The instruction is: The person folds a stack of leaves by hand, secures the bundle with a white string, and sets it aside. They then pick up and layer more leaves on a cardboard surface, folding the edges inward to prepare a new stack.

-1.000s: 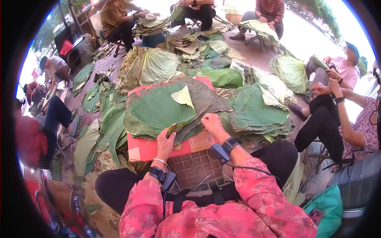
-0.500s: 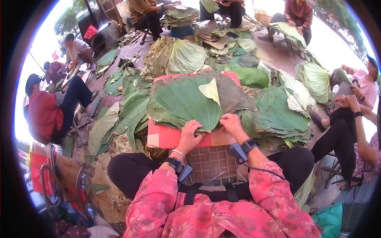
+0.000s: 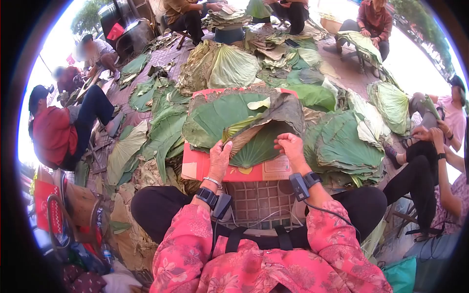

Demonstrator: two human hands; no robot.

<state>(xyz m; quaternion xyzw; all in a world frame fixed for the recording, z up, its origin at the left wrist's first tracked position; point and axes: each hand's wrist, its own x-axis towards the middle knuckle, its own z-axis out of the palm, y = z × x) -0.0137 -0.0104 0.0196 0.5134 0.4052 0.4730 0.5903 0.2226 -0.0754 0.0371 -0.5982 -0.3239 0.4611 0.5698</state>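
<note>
My left hand [image 3: 220, 158] pinches the near edge of a large dried lotus leaf [image 3: 284, 113], whose brown-grey right part is lifted and curled over. Under that raised part shows another green lotus leaf [image 3: 256, 149]. To the right of it, my right hand [image 3: 290, 147] hovers by the leaf's lower right edge with its fingers bent and apart, holding nothing. The leaves lie on a red cardboard box [image 3: 195, 163] in front of my crossed legs. A small pale yellow-green leaf piece [image 3: 259, 103] sits on top.
A stack of green lotus leaves [image 3: 349, 146] lies right of the box, and more leaves [image 3: 163, 132] spread to the left. Beyond stands a pale leaf bundle [image 3: 234, 66]. Several people sit around, one in a red top [image 3: 53, 129] at left. A plastic crate [image 3: 259, 200] is below the box.
The top leaf's right side has been lifted and curled toward the left, uncovering a green leaf beneath. My left hand moved slightly left with the leaf edge; my right hand has come off the leaf.
</note>
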